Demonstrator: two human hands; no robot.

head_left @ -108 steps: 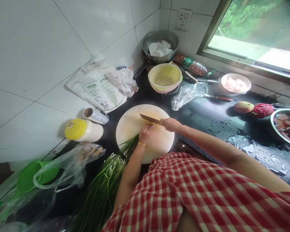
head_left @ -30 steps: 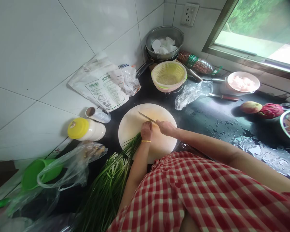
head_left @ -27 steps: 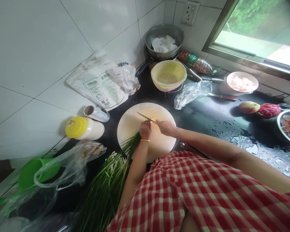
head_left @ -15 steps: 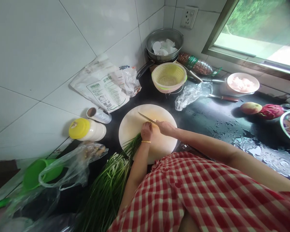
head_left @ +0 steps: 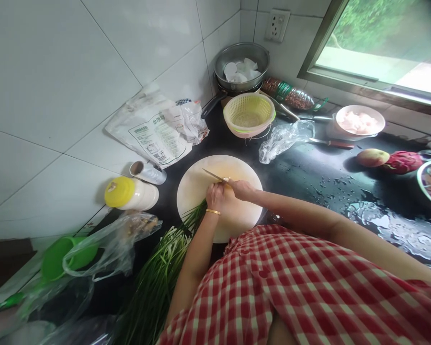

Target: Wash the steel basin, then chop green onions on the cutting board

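A round pale cutting board [head_left: 192, 184] lies on the dark counter in front of me. My right hand [head_left: 242, 189] is closed around the handle of a knife [head_left: 211, 174], whose blade points up and left over the board. Close beside the blade, my left hand [head_left: 215, 194] is curled over a bunch of long green stalks [head_left: 197, 214], gripping it against the board. Small whitish bits show by the knife, partly hidden by my fingers. More of the same greens, a larger heap [head_left: 158, 282], lie left of my left forearm, with white ends toward the board.
On the left stand a yellow-lidded jar [head_left: 120, 192], a roll [head_left: 149, 172], a clear plastic bag [head_left: 124, 235] and a green container [head_left: 53, 258]. Behind the board are a yellow colander [head_left: 249, 115] and a metal bowl [head_left: 222, 62]. Rightward, a second knife [head_left: 339, 144], a white bowl [head_left: 339, 129] and dragon fruit [head_left: 404, 163].
My left hand has shifted slightly left on the board with the stalks. The knife has moved slightly left and down, and a few whitish bits now show beside it.
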